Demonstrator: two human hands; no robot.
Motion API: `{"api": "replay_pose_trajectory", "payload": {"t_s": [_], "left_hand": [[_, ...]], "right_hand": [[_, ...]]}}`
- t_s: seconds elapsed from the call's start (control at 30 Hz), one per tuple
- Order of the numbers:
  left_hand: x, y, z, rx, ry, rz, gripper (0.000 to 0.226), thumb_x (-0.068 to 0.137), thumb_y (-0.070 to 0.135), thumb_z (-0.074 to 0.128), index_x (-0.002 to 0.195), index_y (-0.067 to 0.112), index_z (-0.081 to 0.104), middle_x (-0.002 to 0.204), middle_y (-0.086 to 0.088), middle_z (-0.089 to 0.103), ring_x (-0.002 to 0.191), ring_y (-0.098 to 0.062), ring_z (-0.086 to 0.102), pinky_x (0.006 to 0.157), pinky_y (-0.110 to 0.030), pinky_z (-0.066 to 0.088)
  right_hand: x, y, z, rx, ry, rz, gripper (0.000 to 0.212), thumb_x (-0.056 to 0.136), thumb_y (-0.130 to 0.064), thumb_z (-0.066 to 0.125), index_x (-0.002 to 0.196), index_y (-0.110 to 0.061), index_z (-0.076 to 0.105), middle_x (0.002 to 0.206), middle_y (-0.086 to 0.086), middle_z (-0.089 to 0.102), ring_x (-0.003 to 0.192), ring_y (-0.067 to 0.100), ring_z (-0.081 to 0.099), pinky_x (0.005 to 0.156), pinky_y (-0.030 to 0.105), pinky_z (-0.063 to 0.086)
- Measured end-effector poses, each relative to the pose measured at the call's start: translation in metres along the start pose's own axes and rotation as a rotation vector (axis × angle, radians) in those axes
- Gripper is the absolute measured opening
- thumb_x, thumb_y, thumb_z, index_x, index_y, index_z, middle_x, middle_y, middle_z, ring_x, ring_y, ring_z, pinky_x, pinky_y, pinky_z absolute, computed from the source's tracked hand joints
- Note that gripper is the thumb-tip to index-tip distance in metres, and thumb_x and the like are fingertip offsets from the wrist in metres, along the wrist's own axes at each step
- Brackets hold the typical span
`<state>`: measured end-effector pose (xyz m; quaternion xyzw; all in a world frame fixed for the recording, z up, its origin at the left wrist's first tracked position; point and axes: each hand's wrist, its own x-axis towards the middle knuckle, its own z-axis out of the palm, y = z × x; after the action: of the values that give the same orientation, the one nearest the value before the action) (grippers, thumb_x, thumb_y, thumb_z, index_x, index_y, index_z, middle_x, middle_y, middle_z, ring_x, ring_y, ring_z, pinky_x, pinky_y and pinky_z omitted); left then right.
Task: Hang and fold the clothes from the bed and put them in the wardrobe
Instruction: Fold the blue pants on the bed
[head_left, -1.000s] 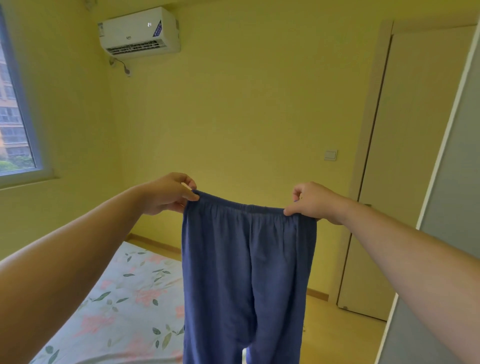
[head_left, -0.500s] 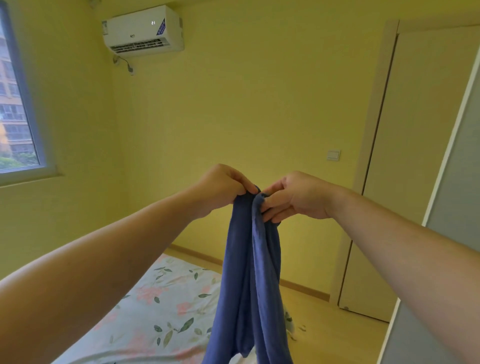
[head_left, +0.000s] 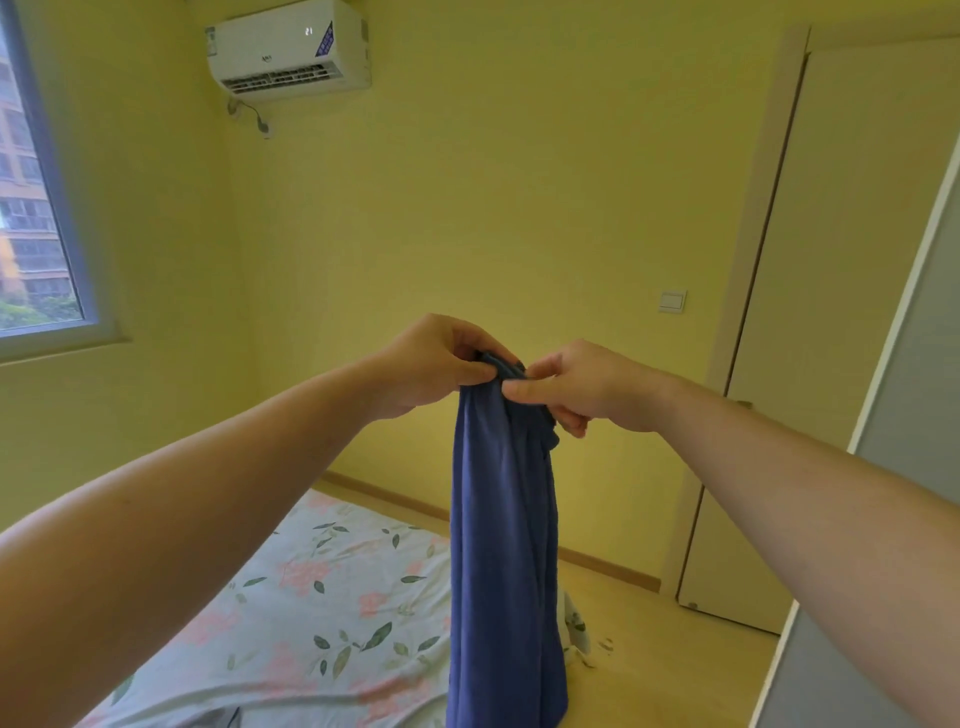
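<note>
A pair of blue trousers (head_left: 504, 545) hangs in front of me, folded lengthwise so the two legs lie together. My left hand (head_left: 434, 364) and my right hand (head_left: 576, 384) meet at the top, each pinching the gathered waistband. The legs drop straight down past the bottom edge of the view. Below and to the left lies the bed (head_left: 311, 613) with a floral sheet. A grey wardrobe panel (head_left: 904, 467) stands at the right edge.
A closed pale door (head_left: 810, 338) is in the right wall beside a light switch (head_left: 672, 301). An air conditioner (head_left: 291, 49) hangs high on the far wall, and a window (head_left: 36, 208) is at the left. Wooden floor (head_left: 665, 670) runs between bed and door.
One second ago the waistband was stretched wide between my hands. My hands have come together, and the trousers now hang folded in half lengthwise.
</note>
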<state>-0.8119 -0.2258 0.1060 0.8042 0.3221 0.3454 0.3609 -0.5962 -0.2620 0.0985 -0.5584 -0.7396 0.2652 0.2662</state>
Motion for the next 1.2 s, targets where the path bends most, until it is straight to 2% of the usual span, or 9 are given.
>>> {"api": "replay_pose_trajectory", "payload": {"t_s": [0.1,0.2,0.4,0.53,0.63,0.8,0.93,1.07,1.2], "left_hand": [[0.005,-0.007,-0.017,-0.017,-0.008,0.018,0.028,0.096,-0.010,0.055,0.100,0.010,0.074,0.099,0.001,0.078,0.094,-0.010,0.071,0.083,-0.020,0.056],[0.010,-0.019,-0.031,0.122,-0.016,0.014,0.033,0.097,-0.008,0.055,0.095,0.019,0.074,0.100,0.002,0.077,0.092,-0.010,0.067,0.082,-0.025,0.053],[0.020,-0.048,-0.043,0.071,0.046,-0.055,0.030,0.099,-0.009,0.050,0.097,0.013,0.071,0.112,-0.020,0.072,0.095,-0.021,0.065,0.087,-0.038,0.054],[0.029,-0.062,-0.050,0.015,0.073,-0.072,0.032,0.099,-0.011,0.047,0.095,0.013,0.068,0.109,-0.021,0.070,0.091,-0.020,0.063,0.080,-0.033,0.051],[0.034,-0.072,-0.057,0.047,0.088,-0.080,0.029,0.099,-0.007,0.050,0.099,0.017,0.065,0.094,-0.009,0.071,0.074,-0.013,0.057,0.067,-0.027,0.043],[0.047,-0.089,-0.066,0.049,0.068,-0.099,0.037,0.101,0.001,0.054,0.128,0.026,0.062,0.103,-0.004,0.073,0.071,-0.006,0.062,0.056,-0.017,0.044],[0.068,-0.106,-0.072,0.005,0.029,-0.153,0.029,0.101,-0.001,0.052,0.111,0.018,0.071,0.105,-0.006,0.073,0.081,-0.014,0.063,0.057,-0.025,0.053],[0.102,-0.128,-0.073,-0.141,0.007,-0.218,0.024,0.098,-0.007,0.055,0.103,0.012,0.070,0.107,-0.014,0.069,0.098,-0.023,0.070,0.073,-0.034,0.064],[0.149,-0.154,-0.062,-0.072,0.030,-0.195,0.027,0.096,-0.010,0.054,0.100,0.014,0.066,0.101,-0.013,0.064,0.091,-0.023,0.067,0.067,-0.029,0.063]], "right_hand": [[-0.004,0.004,0.003,-0.352,-0.233,0.148,0.042,0.086,-0.059,0.068,0.100,-0.019,0.068,0.058,-0.001,0.065,0.052,0.013,0.061,0.065,0.033,0.054],[-0.004,0.001,0.003,-0.431,-0.305,0.177,0.030,0.091,-0.052,0.067,0.098,-0.024,0.064,0.076,-0.004,0.074,0.067,0.013,0.073,0.061,0.026,0.055],[0.014,-0.029,-0.004,-0.661,-0.017,0.010,0.046,0.089,-0.068,0.057,0.077,-0.025,0.068,0.070,-0.006,0.068,0.065,0.013,0.064,0.055,0.027,0.044],[0.023,-0.030,-0.005,-0.311,-0.053,0.051,0.039,0.087,-0.065,0.063,0.086,-0.029,0.078,0.080,-0.015,0.076,0.072,0.003,0.073,0.066,0.023,0.053],[0.035,-0.022,-0.004,-0.341,-0.040,0.033,0.026,0.091,-0.050,0.067,0.084,-0.027,0.076,0.077,-0.011,0.076,0.077,0.010,0.074,0.065,0.024,0.055],[0.055,-0.014,0.001,-0.166,-0.102,0.052,0.026,0.082,-0.048,0.080,0.093,-0.025,0.076,0.085,-0.007,0.078,0.080,0.017,0.076,0.067,0.027,0.061],[0.075,-0.004,0.003,-0.019,-0.169,0.115,0.022,0.085,-0.031,0.082,0.104,-0.023,0.074,0.097,0.002,0.078,0.090,0.026,0.076,0.073,0.032,0.062],[0.099,0.018,0.002,0.026,-0.043,0.149,0.025,0.089,-0.020,0.079,0.113,-0.021,0.070,0.100,0.006,0.077,0.085,0.026,0.075,0.064,0.030,0.059],[0.135,0.052,-0.001,-0.109,0.140,0.154,0.018,0.093,-0.011,0.070,0.108,-0.018,0.063,0.101,0.008,0.067,0.075,0.020,0.067,0.048,0.026,0.053]]}}
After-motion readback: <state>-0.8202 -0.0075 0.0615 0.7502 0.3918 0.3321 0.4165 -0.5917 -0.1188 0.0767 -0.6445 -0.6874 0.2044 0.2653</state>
